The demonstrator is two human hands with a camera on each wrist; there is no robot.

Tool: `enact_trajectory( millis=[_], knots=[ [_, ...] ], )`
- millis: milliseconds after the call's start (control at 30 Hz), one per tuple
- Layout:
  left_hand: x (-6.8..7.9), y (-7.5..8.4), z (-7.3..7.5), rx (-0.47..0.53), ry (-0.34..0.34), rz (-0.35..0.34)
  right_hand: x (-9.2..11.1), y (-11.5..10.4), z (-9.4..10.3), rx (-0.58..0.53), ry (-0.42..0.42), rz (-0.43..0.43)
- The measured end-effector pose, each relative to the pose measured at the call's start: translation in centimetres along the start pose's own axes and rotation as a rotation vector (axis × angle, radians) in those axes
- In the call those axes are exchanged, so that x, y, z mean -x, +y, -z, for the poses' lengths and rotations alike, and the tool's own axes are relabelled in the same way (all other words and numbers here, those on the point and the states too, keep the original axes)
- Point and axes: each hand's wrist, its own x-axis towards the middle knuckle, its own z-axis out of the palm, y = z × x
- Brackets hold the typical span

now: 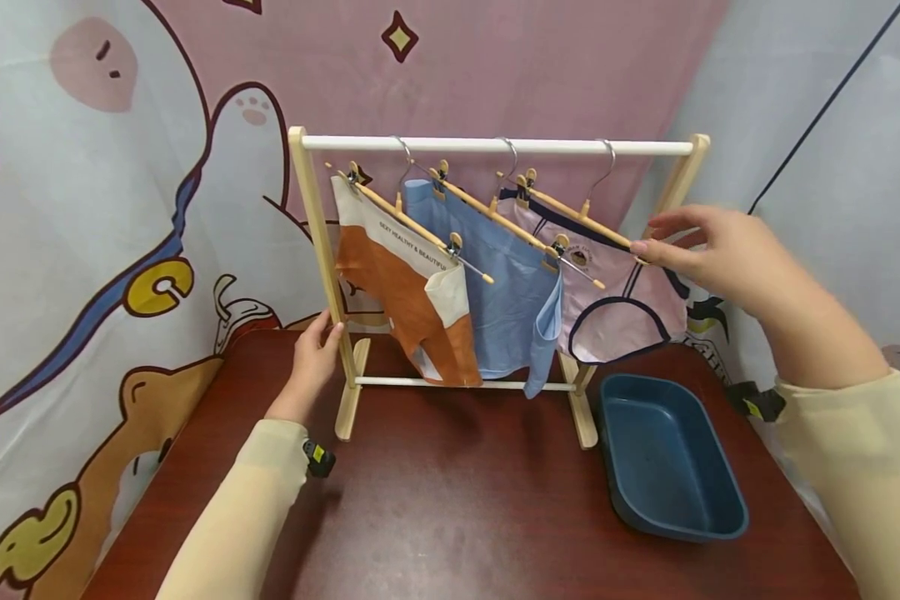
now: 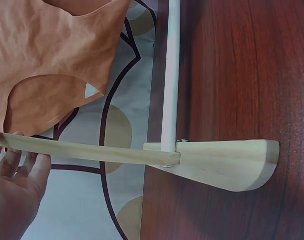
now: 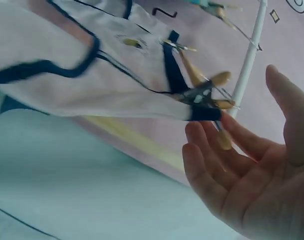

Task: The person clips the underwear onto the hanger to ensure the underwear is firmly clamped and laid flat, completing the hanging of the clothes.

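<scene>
A wooden clothes rack (image 1: 457, 145) with a white top rail stands on the table. My left hand (image 1: 317, 354) grips its left post (image 2: 82, 150) between thumb and fingers. From the rail hang three clip hangers: orange-and-cream underpants (image 1: 393, 267) at left, blue underpants (image 1: 498, 308) in the middle, pale pink underpants with navy trim (image 1: 607, 271) at right. My right hand (image 1: 727, 250) is by the near end of the pink pair's hanger (image 1: 581, 218). In the right wrist view its thumb stands apart and the loosely bent fingers touch the hanger's end, beside the clip (image 3: 201, 95).
A dark blue plastic basin (image 1: 667, 450) sits on the reddish-brown table (image 1: 450, 517), right of the rack's foot (image 1: 581, 412). Printed cartoon cloth (image 1: 450, 75) hangs behind and to the left, and a pale curtain (image 1: 825, 167) to the right.
</scene>
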Motion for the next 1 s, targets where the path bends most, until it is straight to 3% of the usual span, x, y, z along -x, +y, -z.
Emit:
enact_trajectory(
  millis=[200,333,767,1000],
  knots=[
    [-0.1,0.1,0.2,-0.015,0.004,0.021,1.8,1.3,-2.2,-0.028,0.203,0.018],
    [-0.1,0.2,0.2,-0.027,-0.003,0.022,1.9,1.6,-3.2,-0.034,0.268,0.027],
    [0.1,0.4,0.1,-0.032,-0.007,0.011,2.1,1.6,-4.0,-0.057,0.273,-0.003],
    [0.0,0.3,0.2,-0.044,0.018,0.014,2.5,2.0,-4.3,-0.139,0.242,-0.022]
  ],
)
